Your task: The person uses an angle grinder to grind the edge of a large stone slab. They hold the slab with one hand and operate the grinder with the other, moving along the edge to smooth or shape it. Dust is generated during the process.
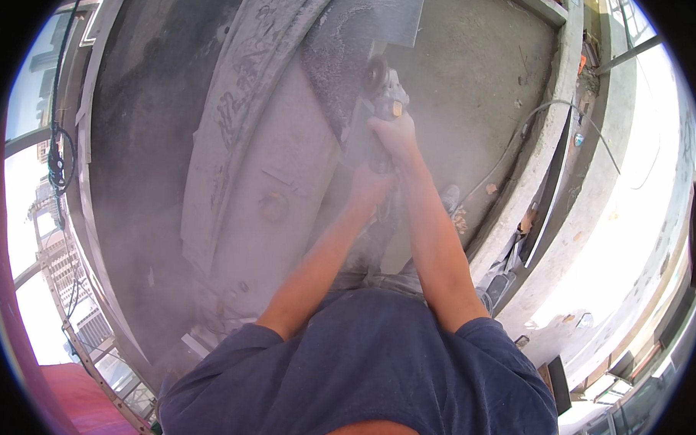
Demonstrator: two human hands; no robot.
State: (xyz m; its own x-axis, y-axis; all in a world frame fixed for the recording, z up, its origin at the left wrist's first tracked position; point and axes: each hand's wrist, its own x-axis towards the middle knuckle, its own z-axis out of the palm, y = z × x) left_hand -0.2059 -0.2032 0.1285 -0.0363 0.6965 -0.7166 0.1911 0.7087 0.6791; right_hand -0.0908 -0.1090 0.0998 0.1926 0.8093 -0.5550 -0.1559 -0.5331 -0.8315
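Note:
An angle grinder [387,96] with a round disc sits at the upper middle, near the edge of a dark speckled grey slab [331,56]. My right hand [393,135] is closed around the grinder's body, thumb along it. My left hand [372,180] grips the rear of the tool, lower down. Pale dust hangs around both hands and blurs where the disc meets the slab. A dusty board [256,222] with folded grey sheeting [237,98] along it lies left of the tool.
A low concrete edge [549,163] runs along the right, with a grey cable [535,113], scattered debris and small items beside it. A dark cord [59,161] hangs at the far left near a railing and red fabric [81,396]. My shoe [448,202] shows on the floor right of my arms.

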